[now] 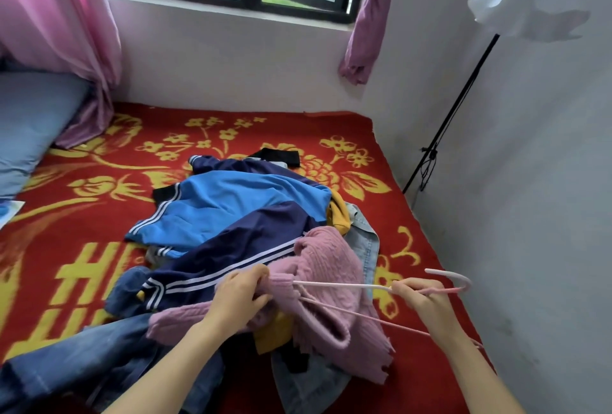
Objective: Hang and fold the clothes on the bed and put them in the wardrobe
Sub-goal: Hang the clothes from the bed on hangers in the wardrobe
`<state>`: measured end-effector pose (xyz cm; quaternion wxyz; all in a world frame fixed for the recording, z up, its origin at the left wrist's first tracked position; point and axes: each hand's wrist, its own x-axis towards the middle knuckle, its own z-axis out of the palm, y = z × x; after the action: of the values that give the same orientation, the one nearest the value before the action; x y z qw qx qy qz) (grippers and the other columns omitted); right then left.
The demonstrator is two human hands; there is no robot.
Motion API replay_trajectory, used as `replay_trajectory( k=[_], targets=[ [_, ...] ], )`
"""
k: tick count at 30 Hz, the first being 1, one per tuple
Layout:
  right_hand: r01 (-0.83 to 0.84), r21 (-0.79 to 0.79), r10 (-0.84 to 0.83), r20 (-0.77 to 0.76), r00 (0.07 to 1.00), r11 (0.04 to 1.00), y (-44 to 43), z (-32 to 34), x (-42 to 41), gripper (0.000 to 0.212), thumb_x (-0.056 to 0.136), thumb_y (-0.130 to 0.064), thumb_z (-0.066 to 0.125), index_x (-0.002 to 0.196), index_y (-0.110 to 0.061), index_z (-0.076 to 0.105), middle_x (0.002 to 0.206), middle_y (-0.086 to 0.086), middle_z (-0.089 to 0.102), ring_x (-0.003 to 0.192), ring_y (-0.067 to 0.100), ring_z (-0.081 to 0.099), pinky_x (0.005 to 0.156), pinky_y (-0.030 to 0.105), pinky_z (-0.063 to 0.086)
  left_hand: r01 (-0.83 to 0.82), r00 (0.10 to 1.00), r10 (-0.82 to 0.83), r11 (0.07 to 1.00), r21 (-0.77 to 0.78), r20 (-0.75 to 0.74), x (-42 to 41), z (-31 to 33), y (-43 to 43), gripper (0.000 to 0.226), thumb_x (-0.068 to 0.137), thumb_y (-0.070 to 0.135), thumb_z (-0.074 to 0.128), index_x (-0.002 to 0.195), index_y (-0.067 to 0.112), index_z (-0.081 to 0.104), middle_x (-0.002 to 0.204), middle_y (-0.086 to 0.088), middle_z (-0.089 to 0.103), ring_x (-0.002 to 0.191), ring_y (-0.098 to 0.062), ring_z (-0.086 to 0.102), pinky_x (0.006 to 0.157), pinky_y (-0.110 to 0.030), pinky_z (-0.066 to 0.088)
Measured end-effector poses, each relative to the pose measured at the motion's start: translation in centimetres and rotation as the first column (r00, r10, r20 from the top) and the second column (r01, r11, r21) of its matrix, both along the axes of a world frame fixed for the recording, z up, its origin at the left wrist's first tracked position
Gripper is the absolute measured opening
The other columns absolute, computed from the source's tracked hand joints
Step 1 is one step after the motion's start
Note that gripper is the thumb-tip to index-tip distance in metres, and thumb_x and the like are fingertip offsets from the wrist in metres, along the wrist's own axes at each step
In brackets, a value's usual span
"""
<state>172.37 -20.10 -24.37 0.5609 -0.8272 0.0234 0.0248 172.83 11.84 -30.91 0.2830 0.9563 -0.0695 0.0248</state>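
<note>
A heap of clothes lies on the bed (99, 155) with its red and yellow flowered blanket. On top are a blue and navy striped jacket (231, 208), a pink knitted sweater (331, 267), jeans (82, 360) at the near left and a pale denim piece (364, 241). My left hand (241, 294) grips the sweater's collar edge. My right hand (420, 297) holds a pink hanger (347, 286) near its hook. One hanger arm is pushed inside the sweater's neck opening.
A window with pink curtains (59, 16) is at the far side. A blue pillow (29, 125) lies at the left. A black lamp stand (453, 108) with a white shade leans by the right wall. Yellow and black garments (339, 211) peek from the pile.
</note>
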Motion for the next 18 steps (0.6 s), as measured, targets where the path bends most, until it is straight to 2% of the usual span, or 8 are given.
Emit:
replay_trajectory(
  k=[1, 3, 5, 7, 10, 12, 14, 18],
  targets=[
    [-0.004, 0.003, 0.004, -0.003, 1.0, 1.0, 0.1, 0.2, 0.2, 0.025, 0.086, 0.004, 0.06, 0.062, 0.011, 0.064, 0.042, -0.004, 0.039, 0.039, 0.003, 0.031, 0.041, 0.012, 0.025, 0.019, 0.999, -0.02, 1.0, 0.02, 0.051, 0.0, 0.4, 0.0, 0.031, 0.076, 0.018, 0.074, 0.105, 0.012, 0.066, 0.099, 0.0, 0.069, 0.093, -0.021, 0.062, 0.09, -0.03, 0.042],
    [-0.007, -0.002, 0.007, 0.003, 1.0, 1.0, 0.2, 0.7, 0.6, 0.024, 0.085, 0.003, 0.061, 0.062, 0.006, 0.068, 0.041, -0.006, 0.04, 0.04, 0.003, 0.031, 0.042, 0.012, 0.025, 0.095, 0.967, -0.115, 0.991, 0.097, 0.225, 0.3, 1.1, -0.3, 0.021, 0.066, 0.019, 0.073, 0.086, 0.012, 0.073, 0.078, 0.002, 0.072, 0.07, -0.014, 0.067, 0.079, -0.024, 0.038],
    [0.009, -0.022, -0.008, 0.03, 1.0, 1.0, 0.2, 1.4, 1.0, 0.024, 0.084, 0.002, 0.062, 0.062, -0.001, 0.071, 0.045, 0.003, 0.047, 0.046, 0.007, 0.037, 0.045, 0.014, 0.027, 0.15, 0.925, -0.188, 0.979, 0.139, 0.331, 0.4, 1.9, -0.4, 0.015, 0.067, 0.029, 0.064, 0.07, 0.016, 0.071, 0.062, 0.009, 0.068, 0.054, -0.008, 0.063, 0.069, -0.021, 0.034],
    [0.029, -0.053, -0.026, 0.059, 0.998, 0.998, 0.2, 2.5, 1.2, 0.026, 0.084, 0.0, 0.063, 0.06, -0.005, 0.071, 0.052, 0.014, 0.053, 0.052, 0.014, 0.041, 0.048, 0.018, 0.03, 0.155, 0.905, -0.201, 0.976, 0.151, 0.375, 0.6, 2.6, -0.6, 0.028, 0.075, 0.036, 0.05, 0.066, 0.017, 0.069, 0.058, 0.011, 0.064, 0.051, -0.009, 0.061, 0.065, -0.021, 0.034],
    [0.03, -0.149, -0.011, 0.124, 0.992, 0.988, 0.5, 4.4, 1.4, 0.025, 0.084, 0.0, 0.064, 0.059, -0.003, 0.069, 0.053, 0.019, 0.055, 0.05, 0.013, 0.043, 0.051, 0.023, 0.033, 0.149, 0.871, -0.214, 0.973, 0.178, 0.443, 0.7, 3.7, -1.8, 0.034, 0.077, 0.039, 0.047, 0.067, 0.016, 0.069, 0.059, 0.009, 0.064, 0.052, -0.012, 0.061, 0.061, -0.022, 0.035],
    [0.031, -0.239, 0.01, 0.17, 0.985, 0.97, 1.2, 5.5, 1.6, 0.025, 0.084, -0.003, 0.065, 0.059, -0.006, 0.067, 0.053, 0.015, 0.058, 0.052, 0.014, 0.047, 0.057, 0.031, 0.037, 0.148, 0.855, -0.202, 0.978, 0.149, 0.477, 0.6, 4.5, -3.0, 0.033, 0.078, 0.037, 0.048, 0.07, 0.015, 0.071, 0.061, 0.007, 0.065, 0.053, -0.014, 0.062, 0.06, -0.022, 0.035],
    [0.044, -0.305, 0.026, 0.22, 0.975, 0.952, 2.2, 6.3, 1.7, 0.027, 0.085, -0.005, 0.065, 0.06, -0.014, 0.063, 0.053, 0.003, 0.057, 0.056, 0.017, 0.05, 0.061, 0.037, 0.039, 0.153, 0.845, -0.184, 0.983, 0.103, 0.501, 0.3, 5.1, -4.1, 0.032, 0.078, 0.034, 0.049, 0.073, 0.012, 0.072, 0.063, 0.004, 0.067, 0.053, -0.015, 0.062, 0.06, -0.022, 0.037],
    [-0.011, -0.148, 0.048, 0.252, 0.967, 0.989, 4.6, 6.2, 0.7, 0.027, 0.09, -0.008, 0.057, 0.068, -0.021, 0.051, 0.05, -0.005, 0.046, 0.049, 0.014, 0.045, 0.051, 0.035, 0.037, 0.158, 0.833, -0.145, 0.987, 0.021, 0.534, -0.1, 6.7, -5.2, 0.033, 0.079, 0.03, 0.049, 0.075, 0.008, 0.073, 0.066, 0.001, 0.068, 0.055, -0.015, 0.064, 0.061, -0.022, 0.039]
  ],
)
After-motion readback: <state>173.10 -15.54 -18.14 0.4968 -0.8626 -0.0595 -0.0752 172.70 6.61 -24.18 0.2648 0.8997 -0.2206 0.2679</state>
